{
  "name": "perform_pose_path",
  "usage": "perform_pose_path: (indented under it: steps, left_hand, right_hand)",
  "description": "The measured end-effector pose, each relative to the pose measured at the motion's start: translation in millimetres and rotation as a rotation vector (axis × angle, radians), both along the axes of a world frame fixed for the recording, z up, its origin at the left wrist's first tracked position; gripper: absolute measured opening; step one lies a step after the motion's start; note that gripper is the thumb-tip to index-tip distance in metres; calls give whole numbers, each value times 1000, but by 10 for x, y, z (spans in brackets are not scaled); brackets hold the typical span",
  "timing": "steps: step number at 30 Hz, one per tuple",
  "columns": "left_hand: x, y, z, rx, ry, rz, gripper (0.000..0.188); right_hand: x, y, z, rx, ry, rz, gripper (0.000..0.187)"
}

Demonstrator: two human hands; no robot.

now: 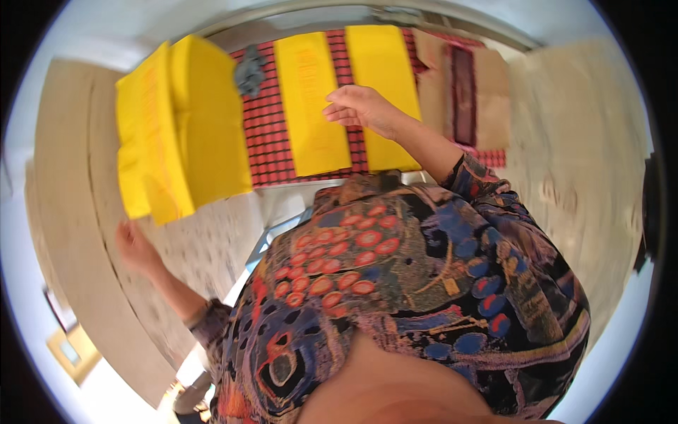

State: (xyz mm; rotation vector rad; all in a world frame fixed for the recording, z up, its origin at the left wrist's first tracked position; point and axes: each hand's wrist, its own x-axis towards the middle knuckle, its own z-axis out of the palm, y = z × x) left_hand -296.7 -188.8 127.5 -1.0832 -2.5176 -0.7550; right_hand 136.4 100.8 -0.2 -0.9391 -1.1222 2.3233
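Observation:
My left hand (138, 249), blurred, is at the lower edge of a large folded yellow sheet (208, 120) that looks like cloth, with faint orange print. Its fingers are too smeared to show whether they grip that edge. Over a flat yellow panel (304, 148), also with faint orange print, hangs my right hand (361, 109). Nothing shows in it, and its fingers are loosely bent and slightly apart. A second flat yellow panel (381, 56) lies just to the right, partly under my right forearm.
Beneath the yellow pieces is a red and black checked cloth (265, 152). A crumpled grey rag (249, 71) rests on it, between the large sheet and the panels. To the right lies a brown piece with a dark red strip (462, 95). Pale wooden surfaces (60, 162) flank both sides.

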Motion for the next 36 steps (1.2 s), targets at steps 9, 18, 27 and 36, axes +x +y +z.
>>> perform_pose_path:
  steps: [9,18,27,36]
  left_hand:
    - [1912,866,-543,205,-248,-592,13]
    - [2627,1501,-1012,-38,-516,-1002,14]
    - [2625,1587,-1170,-86,-539,-1001,13]
    - [2628,1651,-1209,-77,-552,-1007,14]
  right_hand:
    - [2038,415,-298,927,-1267,-528,43]
    - [1972,902,-335,1124,-1643,-378,45]
    - [1874,985,-109,1224,-1542,-369,38]
    - [1772,991,-142,1233,-1591,-304,35]
